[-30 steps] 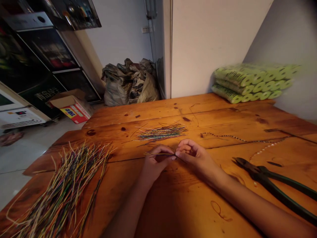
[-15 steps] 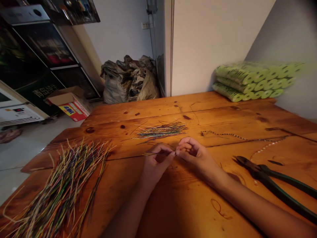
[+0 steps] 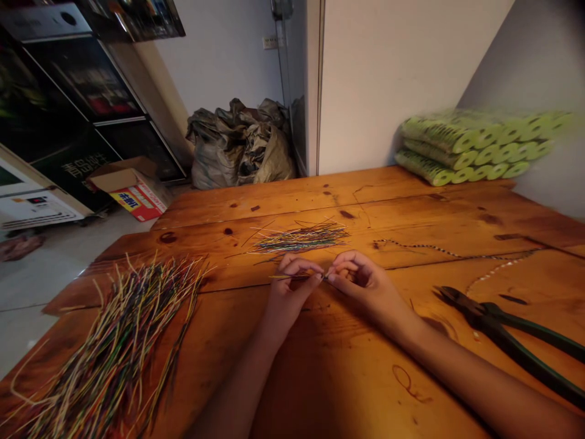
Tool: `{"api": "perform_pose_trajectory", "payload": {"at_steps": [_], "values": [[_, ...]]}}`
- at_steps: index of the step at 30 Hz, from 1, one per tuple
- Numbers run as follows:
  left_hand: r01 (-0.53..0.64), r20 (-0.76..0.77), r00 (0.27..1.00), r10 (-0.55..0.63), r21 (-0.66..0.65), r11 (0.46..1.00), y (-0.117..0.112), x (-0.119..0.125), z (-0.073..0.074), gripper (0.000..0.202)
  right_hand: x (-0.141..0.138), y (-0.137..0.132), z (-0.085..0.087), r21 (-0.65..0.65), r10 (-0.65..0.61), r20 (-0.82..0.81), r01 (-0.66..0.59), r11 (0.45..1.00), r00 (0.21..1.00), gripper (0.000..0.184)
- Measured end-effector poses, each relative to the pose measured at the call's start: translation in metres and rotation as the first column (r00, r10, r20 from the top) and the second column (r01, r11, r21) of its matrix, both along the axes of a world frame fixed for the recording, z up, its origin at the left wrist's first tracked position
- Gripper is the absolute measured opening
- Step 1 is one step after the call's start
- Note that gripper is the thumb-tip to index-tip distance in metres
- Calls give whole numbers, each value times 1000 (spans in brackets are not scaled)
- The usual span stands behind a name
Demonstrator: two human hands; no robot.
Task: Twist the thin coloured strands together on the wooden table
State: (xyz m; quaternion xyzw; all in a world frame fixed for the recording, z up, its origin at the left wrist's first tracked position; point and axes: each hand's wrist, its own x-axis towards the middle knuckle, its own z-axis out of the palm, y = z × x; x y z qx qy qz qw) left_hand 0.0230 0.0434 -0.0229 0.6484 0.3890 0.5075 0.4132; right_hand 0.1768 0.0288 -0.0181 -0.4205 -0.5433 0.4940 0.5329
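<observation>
A plank table of orange, glossy wood with dark knots fills the view. On the table, left of the hands, lies a big loose heap of thin coloured wires, and a smaller bundle of wires lies just ahead of them. The left hand and right hand are nearly closed, pinching a few thin wires between them. Green-handled pliers lie to the right.

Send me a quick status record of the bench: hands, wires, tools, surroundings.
left hand: pinching thin coloured wires between fingertips
right hand: fingertips at the wires' end, grip unclear
wires nearby: small wire bundle ahead; large loose wire pile to the left
tool: green-handled side cutters on the right
surface: wooden table
beyond: green rolls against the wall
</observation>
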Motion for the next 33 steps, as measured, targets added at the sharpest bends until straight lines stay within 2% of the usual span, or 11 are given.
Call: {"api": "perform_pose_trajectory", "payload": {"at_steps": [7, 11, 15, 19, 23, 26, 29, 33], "values": [[-58, -81, 995, 64, 79, 995, 3, -2, -3, 10, 4, -2, 2, 75, -51, 103, 43, 996, 993, 15], [-43, -40, 998, 44, 24, 999, 4, -1, -3, 10, 5, -3, 5, 132, -79, 175, 56, 990, 981, 11], [1, 22, 1000, 0, -62, 998, 5, 0, -3, 11, 6, -5, 4, 224, -127, 330, 53, 973, 935, 8], [31, -3, 1000, -31, -132, 991, 6, 0, -4, 16, 8, -7, 3, 333, -160, 450, 1, 943, 878, 5], [64, -35, 997, -70, -139, 988, 8, -1, -7, 20, 11, -9, 5, 401, -186, 532, -52, 915, 826, 4], [80, -88, 992, -90, -110, 991, 9, -1, -7, 25, 12, -7, 6, 376, -143, 531, -81, 923, 835, 5], [71, -157, 985, -78, -51, 996, 8, -2, -7, 24, 14, -4, 5, 293, -77, 454, -68, 954, 888, 8], [37, -221, 975, -24, 55, 998, 6, -2, -7, 21, 12, -1, 2, 165, -14, 393, -56, 985, 920, 11]]}}
